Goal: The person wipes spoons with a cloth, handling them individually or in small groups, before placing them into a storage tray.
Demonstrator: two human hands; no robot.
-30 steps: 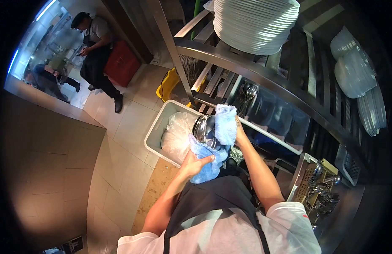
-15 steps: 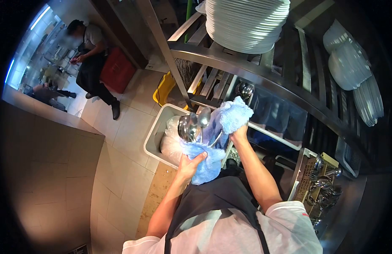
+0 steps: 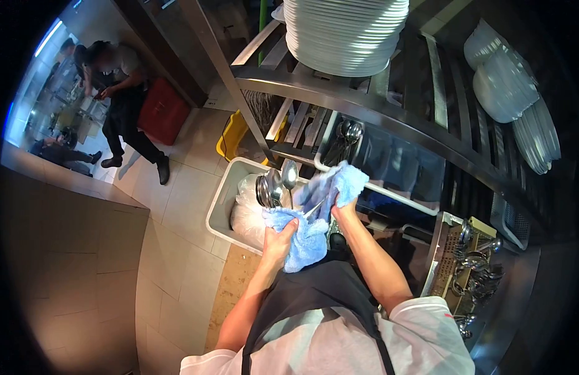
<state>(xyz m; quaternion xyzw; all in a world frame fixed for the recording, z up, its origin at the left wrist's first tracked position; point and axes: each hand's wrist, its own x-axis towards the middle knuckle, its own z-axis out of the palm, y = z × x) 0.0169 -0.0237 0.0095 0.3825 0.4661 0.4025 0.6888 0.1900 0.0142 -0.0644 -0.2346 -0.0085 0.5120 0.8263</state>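
The spoons (image 3: 276, 185) stand bowl-up in a bundle above the grey tub (image 3: 222, 203). The left hand (image 3: 279, 239) grips their handles through the blue cloth (image 3: 305, 240), grip pressed together, so bare skin stays off the metal. The right hand (image 3: 341, 206) pinches the cloth's free end, apparently against one handle. The steel rack (image 3: 339, 103) edge lies close ahead; open floor (image 3: 177, 250) lies left.

Worker in a white tee and dark apron, arms bare

The person is wearing a white short-sleeved shirt with a small red mark on the right sleeve; a black apron is covering the front, its straps running up over the shoulders. Both forearms are showing bare, and the left hand (image 3: 278, 242) and right hand (image 3: 344, 209) are ungloved
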